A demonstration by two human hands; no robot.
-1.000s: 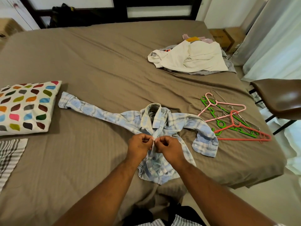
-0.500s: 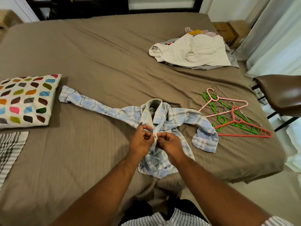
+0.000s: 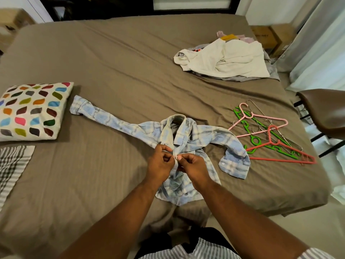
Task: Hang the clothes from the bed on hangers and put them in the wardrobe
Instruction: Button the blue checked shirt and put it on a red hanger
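Fingers [image 3: 169, 148] of both the left hand [image 3: 160, 165] and right hand [image 3: 195, 168] are curled in, pinching the button strip of the small light-blue plaid shirt [image 3: 205, 139], which lies flat near the front edge of the brown-sheeted bed [image 3: 112, 62], with a tangle of pink, green and wire hangers [image 3: 268, 131] just right of it

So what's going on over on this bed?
A person has a light blue plaid shirt spread flat on the brown bed. The left hand and right hand both pinch its front below the collar, apparently fastening it. A pile of plastic and wire hangers lies untouched to the right; a heap of white clothes waits farther back.
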